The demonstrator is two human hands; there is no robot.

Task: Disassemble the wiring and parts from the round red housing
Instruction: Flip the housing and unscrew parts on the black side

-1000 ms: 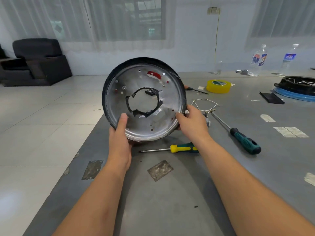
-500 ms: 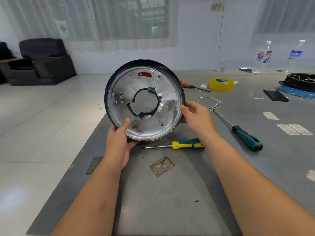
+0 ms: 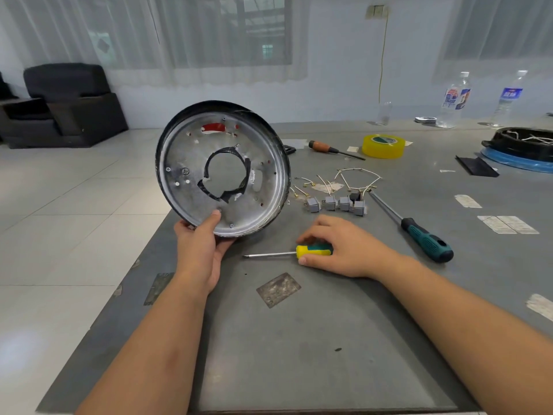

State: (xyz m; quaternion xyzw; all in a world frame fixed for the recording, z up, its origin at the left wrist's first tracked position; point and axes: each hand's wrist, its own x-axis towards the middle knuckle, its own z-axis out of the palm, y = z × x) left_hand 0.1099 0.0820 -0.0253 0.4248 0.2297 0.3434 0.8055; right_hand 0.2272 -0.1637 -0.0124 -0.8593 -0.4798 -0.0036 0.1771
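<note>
A: What's nearest?

B: Grey table, w/ a worn metal patch in the middle. Just past it, right hand lies over the yellow-green screwdriver, fingers and thumb curled round the handle; tool flat on the table, tip pointing left.

A: Left?

B: Left hand holds the round housing by its bottom edge, thumb on the silver inner face. Housing is up off the table, tilted, open side toward the camera; big ragged hole in the centre, red showing thru a slot near the top.

A: Beyond that?

B: Row of small grey parts and loose white wires right of the housing, teal screwdriver beside them. Farther back: wood-handled screwdriver, yellow tape roll, two bottles.
</note>
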